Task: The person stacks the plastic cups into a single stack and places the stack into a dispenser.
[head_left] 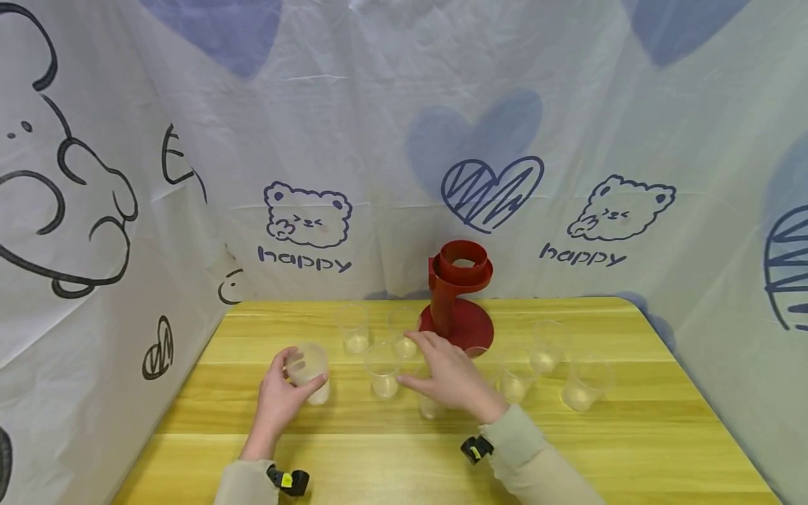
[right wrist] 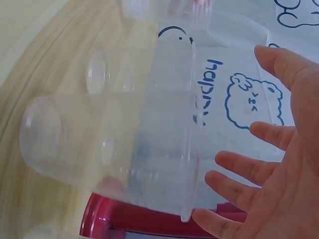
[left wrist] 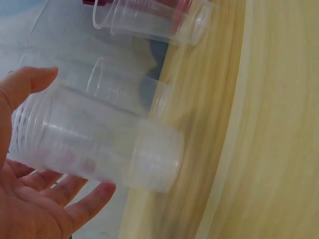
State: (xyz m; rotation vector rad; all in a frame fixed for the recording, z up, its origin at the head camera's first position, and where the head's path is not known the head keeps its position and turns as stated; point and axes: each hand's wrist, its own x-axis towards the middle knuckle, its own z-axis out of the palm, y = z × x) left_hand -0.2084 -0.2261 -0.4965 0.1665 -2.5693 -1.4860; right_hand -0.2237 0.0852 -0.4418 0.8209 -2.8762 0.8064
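Note:
A stack of nested clear plastic cups [head_left: 318,386] stands at the left of the group of cups. My left hand [head_left: 284,393] holds it with thumb and fingers around its upper part; in the left wrist view the cups' several rims [left wrist: 27,124] show close together, by the thumb. To the right, my right hand [head_left: 451,375] is over the single cups with its fingers spread, gripping nothing. One clear cup [head_left: 384,372] stands just left of its fingertips, and another [head_left: 431,407] is partly hidden beneath it. In the right wrist view a near cup [right wrist: 99,144] has its rim at the fingertips.
Behind the right hand stands a red holder [head_left: 445,308] with a round base and a ring on top. More clear cups, such as one at the right [head_left: 581,393] and one at the back left [head_left: 356,340], stand on the wooden table [head_left: 379,463]. A printed curtain [head_left: 391,154] hangs behind.

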